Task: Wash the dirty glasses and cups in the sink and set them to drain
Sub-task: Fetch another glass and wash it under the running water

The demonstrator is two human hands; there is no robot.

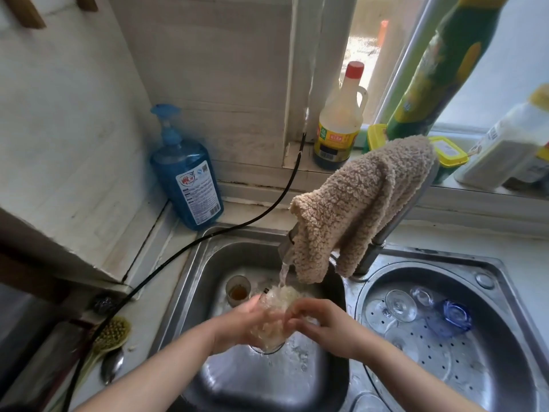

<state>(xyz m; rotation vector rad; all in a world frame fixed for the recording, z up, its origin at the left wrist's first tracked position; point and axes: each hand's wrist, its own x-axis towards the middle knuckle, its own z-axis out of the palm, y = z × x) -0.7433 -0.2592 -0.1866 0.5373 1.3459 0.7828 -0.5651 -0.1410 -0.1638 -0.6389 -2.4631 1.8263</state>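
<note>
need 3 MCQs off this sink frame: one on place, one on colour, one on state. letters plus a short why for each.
1. Where does the small glass with brown liquid stand?
A. in the left basin
B. on the windowsill
C. in the right basin

2. What colour is the soap pump bottle in the corner?
A. red
B. blue
C. green

3. What is the state of the tap?
A. off and dry
B. running
C. taken off

Answers:
1 A: it stands at the back of the left basin, behind the left hand.
2 B: both its body and pump are blue.
3 B: water falls onto the glass that the left hand and right hand hold.
</note>
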